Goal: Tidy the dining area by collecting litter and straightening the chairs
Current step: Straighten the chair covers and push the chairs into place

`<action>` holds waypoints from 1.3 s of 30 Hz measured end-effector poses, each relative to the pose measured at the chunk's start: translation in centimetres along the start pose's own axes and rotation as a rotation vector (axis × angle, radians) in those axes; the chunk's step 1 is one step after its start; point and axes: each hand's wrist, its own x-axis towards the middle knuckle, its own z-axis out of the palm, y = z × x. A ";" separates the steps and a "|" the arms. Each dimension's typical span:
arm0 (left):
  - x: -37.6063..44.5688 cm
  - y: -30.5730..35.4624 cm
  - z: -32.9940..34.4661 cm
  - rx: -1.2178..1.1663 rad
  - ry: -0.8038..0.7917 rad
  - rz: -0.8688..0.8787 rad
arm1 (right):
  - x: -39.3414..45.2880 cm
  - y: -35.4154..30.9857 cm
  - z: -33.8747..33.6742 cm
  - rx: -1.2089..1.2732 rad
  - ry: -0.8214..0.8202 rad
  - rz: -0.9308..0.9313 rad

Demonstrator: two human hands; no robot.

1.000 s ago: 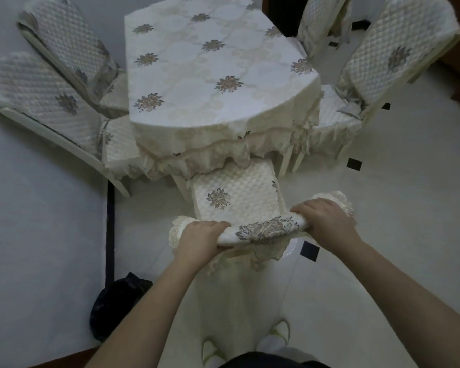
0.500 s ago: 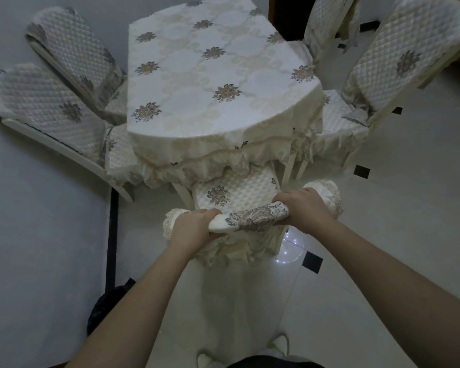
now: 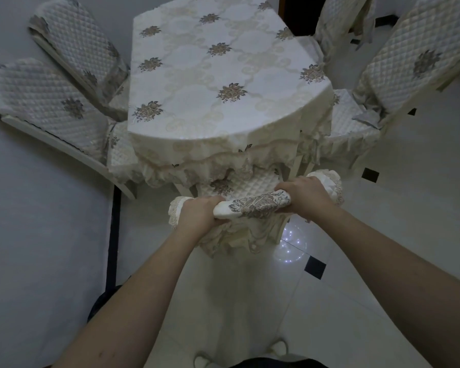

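Your left hand (image 3: 197, 215) and right hand (image 3: 306, 195) both grip the top rail of the near chair (image 3: 252, 205), fingers curled over its padded, flower-embroidered cover. The rail's long axis runs left to right across your view, its right end tilted slightly farther from you. The chair faces the surface (image 3: 223, 75), its quilted seat mostly tucked beneath the frilled edge of the tablecloth (image 3: 210, 158).

Against a second ago, the chair has slid forward: much more of the seat lay in the open then, and now only a narrow strip shows between the rail and the cloth's hem. Your arms reach farther out, and both hands keep the same hold.

Around you, two chairs on the left (image 3: 64, 75) lean against the surface's side, backs angled outward; the nearer one's leg sits close to the black floor strip (image 3: 114, 235). Two more chairs on the right (image 3: 409, 70) stand at the far corner, one seat pushed under the cloth. A dark bag (image 3: 101, 304) lies on the floor beside your left forearm. A table leg shows just right of the near chair's seat, close to your right hand.
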 end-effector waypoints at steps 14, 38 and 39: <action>3.3 0.9 0.2 0.061 -0.016 -0.077 | 2.9 2.3 -0.6 0.023 0.037 -0.008; 0.0 2.5 -1.0 0.218 -0.219 -0.103 | -1.0 1.5 -0.5 -0.110 -0.071 -0.058; -0.4 2.5 -0.7 0.217 -0.201 -0.085 | -1.3 1.6 -0.3 -0.106 -0.068 -0.056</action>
